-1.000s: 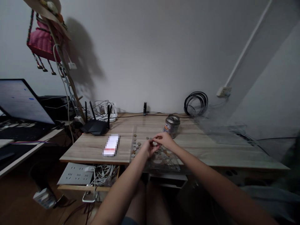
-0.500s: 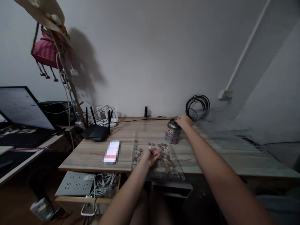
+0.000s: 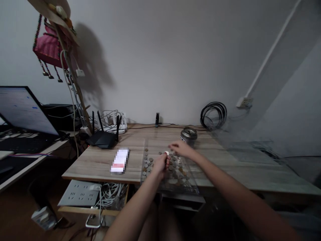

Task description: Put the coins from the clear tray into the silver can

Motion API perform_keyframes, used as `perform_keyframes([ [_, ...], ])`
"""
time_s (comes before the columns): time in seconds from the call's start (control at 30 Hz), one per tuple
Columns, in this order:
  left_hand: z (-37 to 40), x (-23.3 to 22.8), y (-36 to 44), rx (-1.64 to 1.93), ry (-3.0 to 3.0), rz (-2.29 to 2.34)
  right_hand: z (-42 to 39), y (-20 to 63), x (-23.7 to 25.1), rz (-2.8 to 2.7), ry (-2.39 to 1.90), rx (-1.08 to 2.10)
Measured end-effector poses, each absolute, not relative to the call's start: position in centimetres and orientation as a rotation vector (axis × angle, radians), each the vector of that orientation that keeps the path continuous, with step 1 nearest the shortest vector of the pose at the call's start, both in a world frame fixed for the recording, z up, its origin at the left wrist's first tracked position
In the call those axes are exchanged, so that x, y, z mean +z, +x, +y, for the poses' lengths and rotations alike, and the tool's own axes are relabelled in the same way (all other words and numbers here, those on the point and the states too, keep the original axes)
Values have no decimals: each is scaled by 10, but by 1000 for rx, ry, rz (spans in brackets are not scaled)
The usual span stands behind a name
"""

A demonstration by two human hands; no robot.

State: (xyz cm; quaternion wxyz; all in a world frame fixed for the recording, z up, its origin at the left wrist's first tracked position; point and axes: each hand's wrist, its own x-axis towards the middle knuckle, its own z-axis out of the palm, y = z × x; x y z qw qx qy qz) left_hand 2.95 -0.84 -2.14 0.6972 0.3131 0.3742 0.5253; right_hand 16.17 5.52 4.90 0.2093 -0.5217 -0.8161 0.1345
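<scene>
Right hand (image 3: 182, 149) back from can (image 3: 188, 134) to coins (image 3: 175, 167).

No words, numbers or brand names can be read anywhere. The laptop screen (image 3: 23, 108) on the left glows with content too small and blurred to make out. The small card (image 3: 119, 160) lying on the worktop (image 3: 105, 160) is pixelated. The metal can (image 3: 189, 135) shows no legible label. The coins (image 3: 175, 167) are too small to read.
</scene>
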Motion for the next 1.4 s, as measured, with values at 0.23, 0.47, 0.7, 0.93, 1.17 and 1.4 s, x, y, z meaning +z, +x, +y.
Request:
perform_keyframes([
  [0.23,-8,-14,27,1027,456,710,65,175,49,-2108,-1415,429],
  [0.47,-4,-22,25,1079,95,721,146,232,102,-1704,-2013,-141],
  [0.7,-2,-24,28,1258,158,768,104,198,70,-1883,-1682,-204],
  [0.93,-2,-22,29,1269,127,782,31,149,13,-2453,-1172,266],
  [1.17,-6,-17,30,1102,167,719,23,152,16,-2405,-1251,437],
  [1.4,-10,-16,27,1119,240,681,101,205,82,-1733,-1654,51],
])
